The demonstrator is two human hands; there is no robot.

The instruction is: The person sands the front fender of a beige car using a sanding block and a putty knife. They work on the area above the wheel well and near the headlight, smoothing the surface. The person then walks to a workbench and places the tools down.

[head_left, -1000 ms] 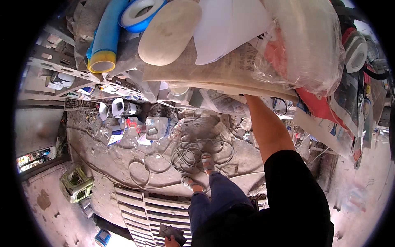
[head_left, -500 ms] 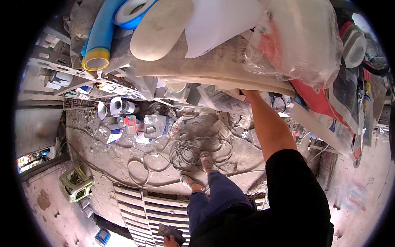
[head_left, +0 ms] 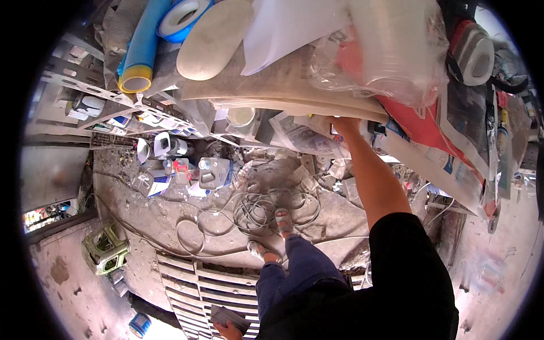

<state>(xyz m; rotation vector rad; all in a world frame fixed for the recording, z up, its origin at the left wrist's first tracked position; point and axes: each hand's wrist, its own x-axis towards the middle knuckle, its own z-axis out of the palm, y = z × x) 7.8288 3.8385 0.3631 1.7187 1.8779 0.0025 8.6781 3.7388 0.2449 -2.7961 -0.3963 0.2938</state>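
Note:
My right hand (head_left: 343,123) reaches into the shelf beneath the overhanging edge of a stack of brown paper sheets (head_left: 272,93). Its fingers are hidden there, so whether they grip anything does not show. Close by that hand lie printed papers (head_left: 297,136) and an open round tub (head_left: 242,117). Low at my left side, my left hand (head_left: 228,330) is closed on a dark grey flat sheet (head_left: 231,317). On top of the brown paper rest an oval beige pad (head_left: 214,39), white paper (head_left: 286,31) and a clear plastic bag (head_left: 391,51).
A blue roll (head_left: 141,51) and blue-rimmed tape (head_left: 182,20) occupy the shelf's left. Below stand grey jugs (head_left: 214,173). A coiled hose (head_left: 255,212) lies near my feet, beside a slatted pallet (head_left: 181,283). A green frame part (head_left: 106,249) and blue bucket (head_left: 140,324) are leftward.
The shelf-top things appear slightly farther left and up in the picture. My right hand shows a little more under the paper edge. My left hand and its sheet have risen slightly leftward.

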